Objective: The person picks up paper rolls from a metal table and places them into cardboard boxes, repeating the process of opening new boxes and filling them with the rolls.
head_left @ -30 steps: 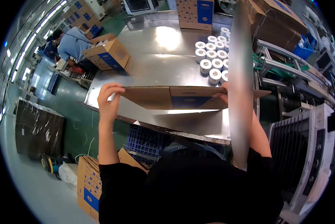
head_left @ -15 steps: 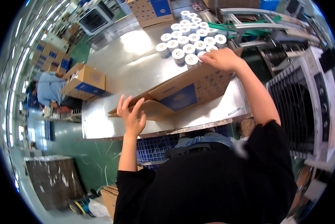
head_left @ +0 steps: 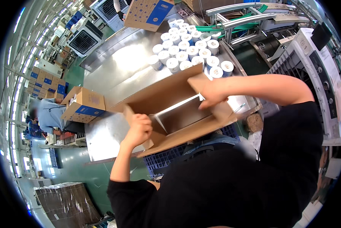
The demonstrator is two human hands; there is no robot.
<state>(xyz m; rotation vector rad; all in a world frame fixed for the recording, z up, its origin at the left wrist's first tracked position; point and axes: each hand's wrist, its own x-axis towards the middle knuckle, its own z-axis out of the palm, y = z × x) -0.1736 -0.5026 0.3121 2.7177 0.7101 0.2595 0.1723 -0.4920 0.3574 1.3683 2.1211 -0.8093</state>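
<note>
A brown cardboard box (head_left: 166,95) stands opened out on the metal table in front of me, its flaps raised and spread. Through its middle I see a pale, shiny strip that looks like the tabletop. My left hand (head_left: 140,128) is closed round the short flap at the left end. At the right end my right hand (head_left: 215,91), a little blurred, grips the other short flap, its fingers reaching over the inside. Just beyond the box stand several white cylindrical containers (head_left: 172,64) with round lids, packed in a loose group.
A filled carton (head_left: 92,99) rests on the table's left side, beside a co-worker in blue (head_left: 50,114). Another carton (head_left: 149,15) is at the far edge, near a gloved hand (head_left: 121,16). A conveyor with green belts (head_left: 242,24) runs at the far right. Blue pallet (head_left: 159,161) below.
The flattened carton has been opened into a box shape. My left hand has closed on its left flap; my right hand has come down and inward to the right flap.
</note>
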